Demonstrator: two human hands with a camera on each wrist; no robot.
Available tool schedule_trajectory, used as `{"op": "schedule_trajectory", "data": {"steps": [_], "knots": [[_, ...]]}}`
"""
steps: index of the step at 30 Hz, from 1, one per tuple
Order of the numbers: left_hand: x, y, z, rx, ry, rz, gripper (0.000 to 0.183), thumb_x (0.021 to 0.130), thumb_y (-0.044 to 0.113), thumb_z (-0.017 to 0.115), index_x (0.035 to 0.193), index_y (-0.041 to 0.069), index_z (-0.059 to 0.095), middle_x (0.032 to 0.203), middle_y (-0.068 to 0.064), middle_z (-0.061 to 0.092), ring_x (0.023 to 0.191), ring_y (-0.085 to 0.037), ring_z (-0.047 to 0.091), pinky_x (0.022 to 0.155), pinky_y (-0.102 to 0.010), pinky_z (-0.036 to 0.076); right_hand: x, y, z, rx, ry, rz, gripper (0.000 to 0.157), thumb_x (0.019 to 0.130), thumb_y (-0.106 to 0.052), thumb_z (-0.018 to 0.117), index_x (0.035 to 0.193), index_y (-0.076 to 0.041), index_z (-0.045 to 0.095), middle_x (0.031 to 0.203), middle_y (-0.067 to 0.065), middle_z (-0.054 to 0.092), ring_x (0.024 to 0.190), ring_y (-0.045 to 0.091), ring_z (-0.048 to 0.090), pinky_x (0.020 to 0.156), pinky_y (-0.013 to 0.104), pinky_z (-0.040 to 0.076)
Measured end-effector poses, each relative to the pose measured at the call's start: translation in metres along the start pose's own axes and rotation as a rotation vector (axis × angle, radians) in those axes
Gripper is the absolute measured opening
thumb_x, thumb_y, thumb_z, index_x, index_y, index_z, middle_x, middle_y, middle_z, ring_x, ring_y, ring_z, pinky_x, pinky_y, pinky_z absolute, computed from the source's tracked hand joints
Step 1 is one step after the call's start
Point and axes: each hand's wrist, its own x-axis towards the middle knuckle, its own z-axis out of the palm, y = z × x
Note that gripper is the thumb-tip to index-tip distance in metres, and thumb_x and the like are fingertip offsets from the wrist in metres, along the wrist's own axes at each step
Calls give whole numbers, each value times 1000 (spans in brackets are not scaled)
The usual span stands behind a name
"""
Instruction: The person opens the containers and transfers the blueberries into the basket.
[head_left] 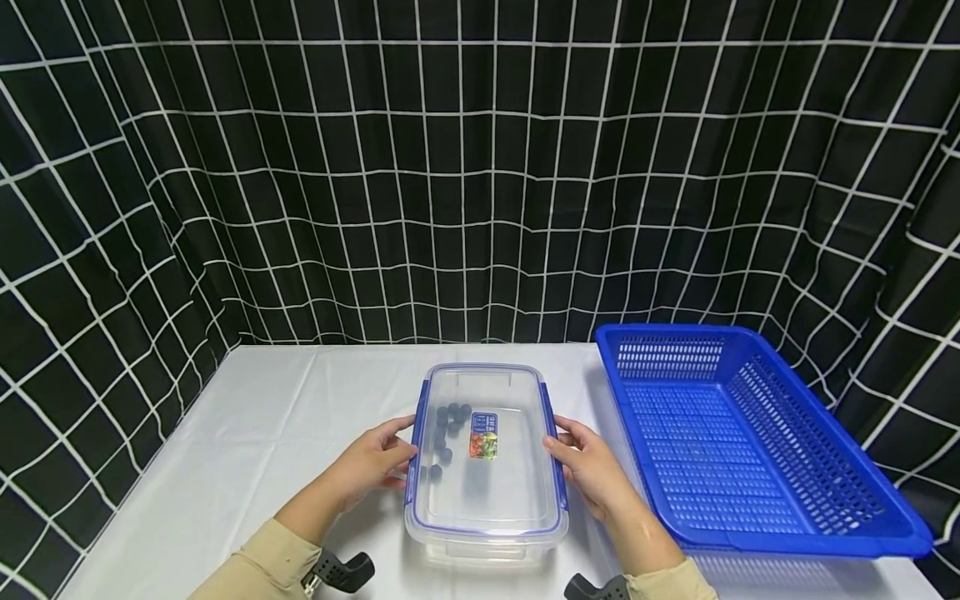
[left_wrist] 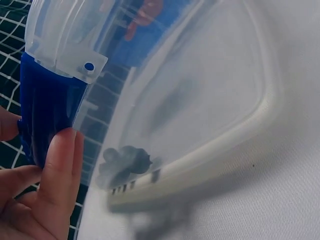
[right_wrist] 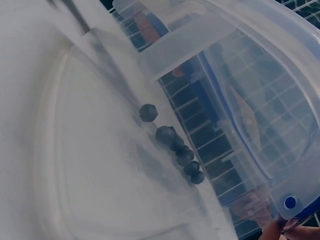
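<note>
A clear plastic food container (head_left: 487,550) with a blue-edged lid (head_left: 517,492) over it stands on the white table. Dark round berries (head_left: 440,442) show through the lid along the left side; the right wrist view has several of these berries (right_wrist: 166,136) in a row. My left hand (head_left: 369,460) holds the container's left side. In the left wrist view, its thumb and fingers (left_wrist: 56,175) pinch a blue side latch (left_wrist: 52,100). On the opposite side, my right hand (head_left: 596,475) grips the container with the thumb on the lid's edge and fingers below.
To the right stands a large blue perforated plastic basket (head_left: 795,543) with sloping walls. A black curtain (head_left: 480,208) with a white grid hangs behind the white tablecloth (head_left: 277,417) and along both sides. A small colourful label (head_left: 483,436) is on the lid.
</note>
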Motion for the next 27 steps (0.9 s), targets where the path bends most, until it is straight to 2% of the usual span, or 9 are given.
{"op": "schedule_trajectory", "data": {"steps": [14,27], "knots": [[2,0,1,0,17,18,57,86,5,54,139,1,33,85,-10,56,71,-16,59,57,-32,58,0,1,-1,-34,26,1,47,89,-10,56,133,3,40,99,11,50,80,12,54,68,25,53],[5,-4,-1,-9,-25,36,59,86,6,52,140,-1,30,85,-10,56,73,-18,60,60,-35,58,-1,2,-3,-57,34,2,50,88,-13,58,132,2,41,99,11,50,79,13,53,67,24,52]]}}
